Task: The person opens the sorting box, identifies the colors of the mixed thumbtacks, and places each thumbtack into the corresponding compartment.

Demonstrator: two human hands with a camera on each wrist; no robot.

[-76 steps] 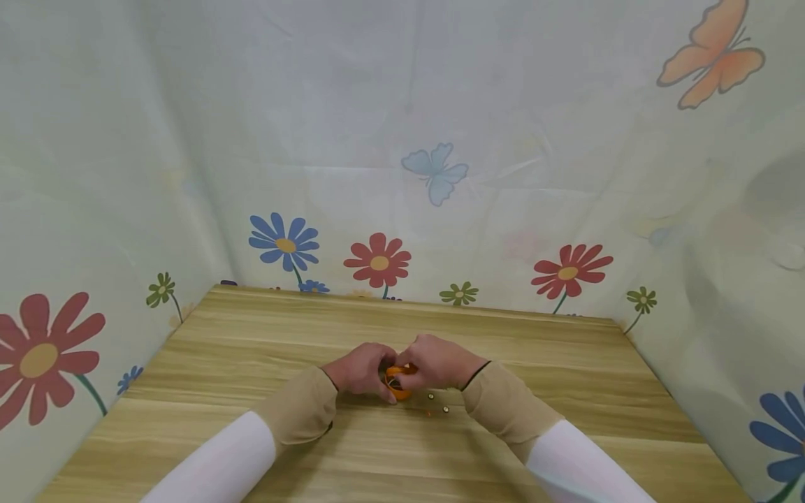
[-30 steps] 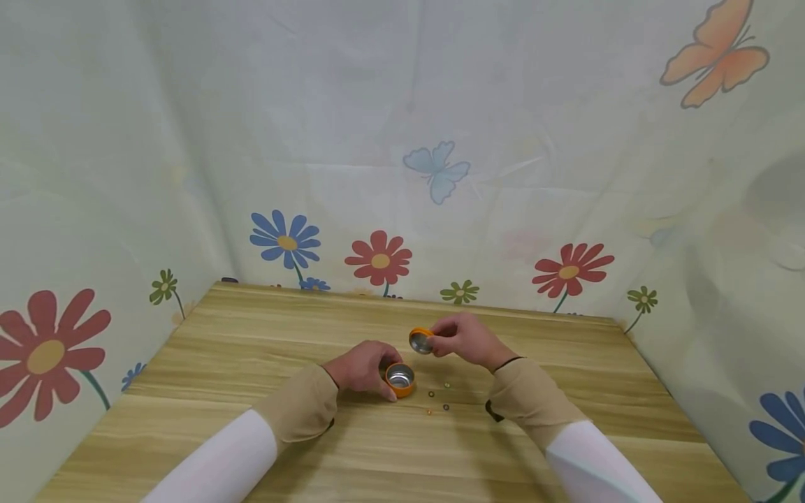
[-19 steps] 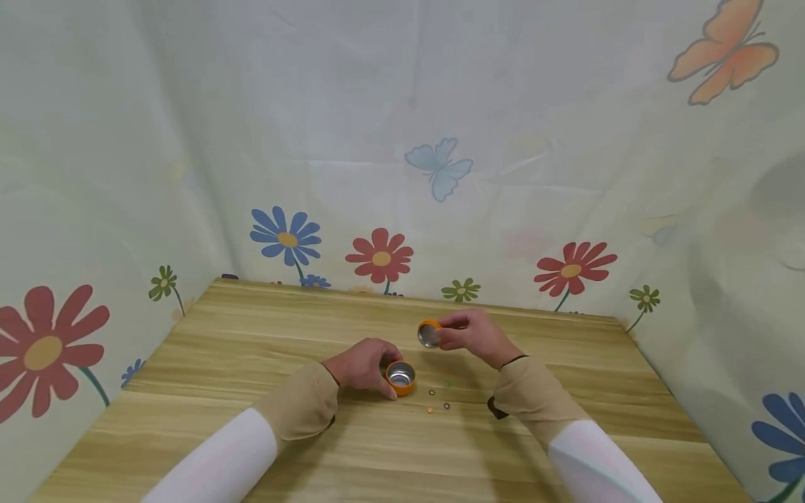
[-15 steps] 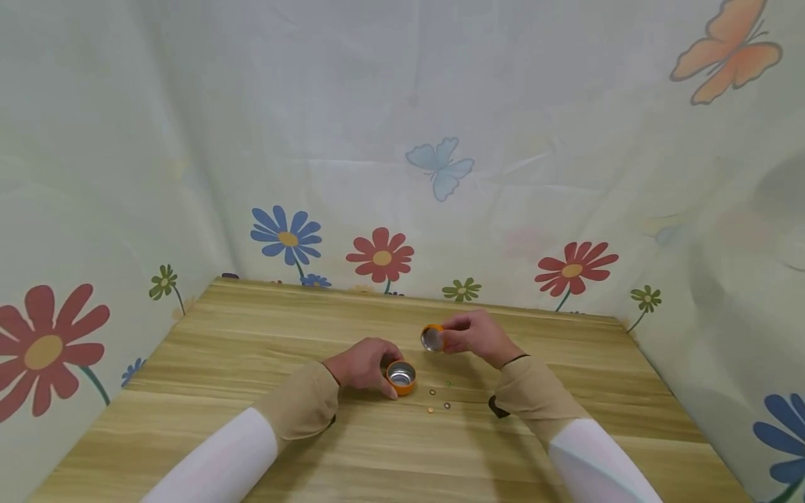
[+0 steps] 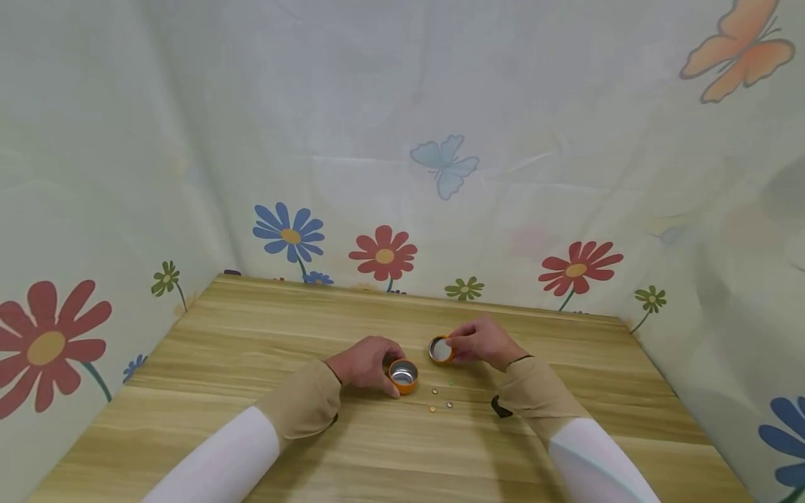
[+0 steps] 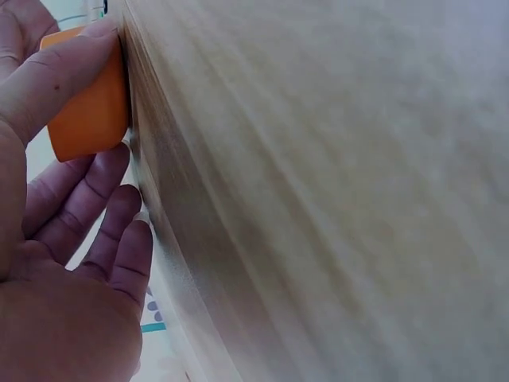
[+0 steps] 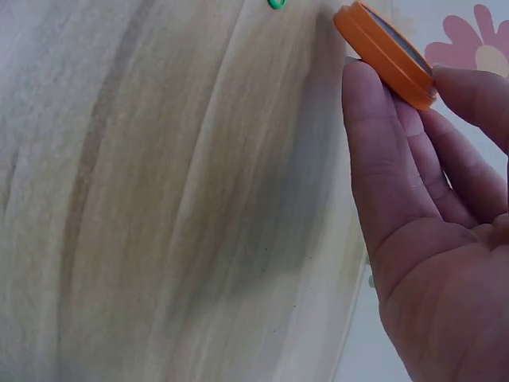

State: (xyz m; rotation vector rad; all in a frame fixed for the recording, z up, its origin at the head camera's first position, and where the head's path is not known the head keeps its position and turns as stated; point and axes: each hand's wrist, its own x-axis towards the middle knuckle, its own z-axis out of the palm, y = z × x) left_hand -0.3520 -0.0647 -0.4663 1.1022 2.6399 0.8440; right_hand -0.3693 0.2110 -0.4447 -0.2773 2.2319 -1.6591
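Head view overlooks tabletop (image 5: pixel 585 370), wrist views sit close

One desk (image 5: pixel 390 454). Well in from its edges: one cup (image 5: pixel 404 388), one lid (image 5: pixel 441 351), four rings, namely one green (image 5: pixel 451 383), two dark (image 5: pixel 434 391) (image 5: pixel 449 404) and one orange (image 5: pixel 432 409). Two hands, one left hand (image 5: pixel 367 365), one right hand (image 5: pixel 487 344); two sleeves (image 5: pixel 302 405) (image 5: pixel 541 398). Two butterflies: one blue (image 5: pixel 447 168) past the back edge, one orange (image 5: pixel 741 52) past the back right corner. Three red flowers: two past the back edge (image 5: pixel 384 256) (image 5: pixel 576 270), one past the left (image 5: pixel 46 347). Three green: one at the back edge's middle (image 5: pixel 464 288), one by each back corner (image 5: pixel 166 278) (image 5: pixel 652 299). Four blue: two past the back edge (image 5: pixel 291 235) (image 5: pixel 317 278), one left (image 5: pixel 133 367), one right (image 5: pixel 786 439); faint ones defy counting.
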